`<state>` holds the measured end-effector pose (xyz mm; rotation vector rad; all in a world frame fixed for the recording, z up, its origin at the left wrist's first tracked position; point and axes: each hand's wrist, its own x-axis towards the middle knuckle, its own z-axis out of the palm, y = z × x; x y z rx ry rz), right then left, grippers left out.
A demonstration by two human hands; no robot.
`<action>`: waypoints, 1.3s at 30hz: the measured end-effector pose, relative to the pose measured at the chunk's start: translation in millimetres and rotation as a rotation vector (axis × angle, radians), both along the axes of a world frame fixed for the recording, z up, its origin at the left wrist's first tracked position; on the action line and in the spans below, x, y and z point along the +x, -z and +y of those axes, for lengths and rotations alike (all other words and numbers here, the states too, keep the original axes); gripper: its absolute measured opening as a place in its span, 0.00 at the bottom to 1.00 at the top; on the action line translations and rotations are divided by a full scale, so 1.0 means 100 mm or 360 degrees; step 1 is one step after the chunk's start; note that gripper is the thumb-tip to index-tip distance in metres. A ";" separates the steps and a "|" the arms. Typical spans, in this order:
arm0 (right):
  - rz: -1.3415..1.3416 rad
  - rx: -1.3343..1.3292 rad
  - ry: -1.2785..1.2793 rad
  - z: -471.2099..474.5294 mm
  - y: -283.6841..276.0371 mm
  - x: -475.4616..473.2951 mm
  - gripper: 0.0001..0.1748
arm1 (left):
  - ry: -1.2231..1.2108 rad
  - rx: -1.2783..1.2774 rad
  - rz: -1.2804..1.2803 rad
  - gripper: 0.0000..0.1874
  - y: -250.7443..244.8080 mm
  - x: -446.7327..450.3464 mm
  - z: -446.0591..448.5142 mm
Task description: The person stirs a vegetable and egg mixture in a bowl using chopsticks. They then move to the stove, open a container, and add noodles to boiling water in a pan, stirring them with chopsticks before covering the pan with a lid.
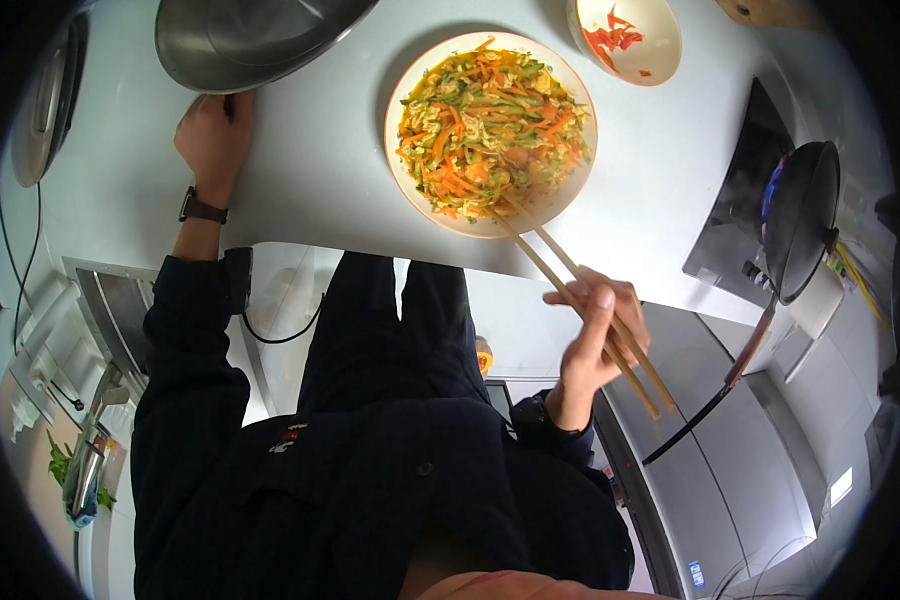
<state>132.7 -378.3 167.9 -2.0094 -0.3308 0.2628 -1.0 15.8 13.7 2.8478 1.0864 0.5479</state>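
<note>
A pair of wooden chopsticks (pixel 562 281) is held in my right hand (pixel 604 330) in front of the counter edge. Their tips reach into the near side of a white bowl with an orange rim (pixel 391 142). Shredded carrot, green vegetable strips and scrambled egg (pixel 487 131) fill that bowl, with some liquid among them. My left hand (pixel 216 142), with a watch at the wrist, is at the counter beside the near rim of a large stainless steel bowl (pixel 262 45). Its fingers are mostly hidden, so what they hold cannot be made out.
A smaller bowl (pixel 664 37) with red pieces stands at the back right. To the right, a black wok (pixel 802 221) sits tilted in view over a lit blue flame on the cooktop (pixel 742 187), its long handle (pixel 746 356) pointing toward me. A round lidded appliance (pixel 45 112) is at far left.
</note>
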 end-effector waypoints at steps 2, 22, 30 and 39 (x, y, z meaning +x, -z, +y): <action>0.0005 0.0081 0.0007 0.07 0.10 0.00 0.19 | -0.0015 0.0004 0.0000 0.17 0.00 0.00 0.00; -0.0256 -0.0010 -0.0235 0.18 0.10 0.03 0.09 | 0.0001 0.0015 -0.0012 0.17 0.02 0.00 0.01; -0.0344 -0.0003 -0.0102 0.02 -0.07 0.05 0.16 | 0.0028 0.0023 -0.0047 0.18 0.02 0.00 0.01; -0.0313 -0.0073 -0.0381 0.28 0.10 0.07 0.12 | 0.0006 0.0031 -0.0017 0.17 0.03 0.00 0.02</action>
